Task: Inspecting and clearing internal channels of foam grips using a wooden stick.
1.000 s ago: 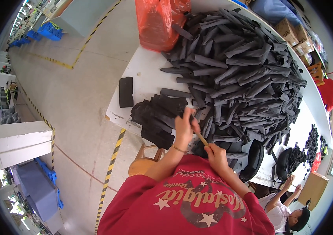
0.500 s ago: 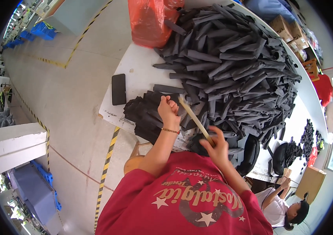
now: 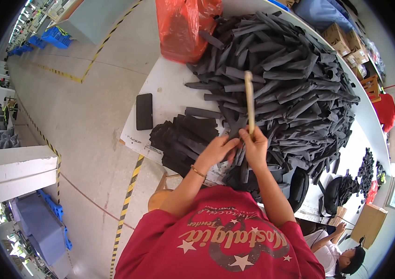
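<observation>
My right hand (image 3: 256,148) grips a pale wooden stick (image 3: 250,100), which points away from me over a heap of dark grey fabric tubes (image 3: 286,88). Close beside it, my left hand (image 3: 220,151) has its fingers bent around a dark grey fabric piece (image 3: 238,156) that lies between the two hands; part of that piece is hidden by the fingers. A flatter stack of dark fabric pieces (image 3: 181,137) rests left of my left hand, at the table's near edge.
A black phone (image 3: 144,111) lies on the white table (image 3: 160,79). Behind it stands a red plastic bag (image 3: 183,32). Black rounded cases (image 3: 298,188) sit at the right. A wooden stool (image 3: 158,200) is by the near edge. Another person (image 3: 330,249) sits at the lower right.
My left hand has moved right and down from above the flat stack to meet my right hand. My right hand has risen, and the stick has swung upright over the heap.
</observation>
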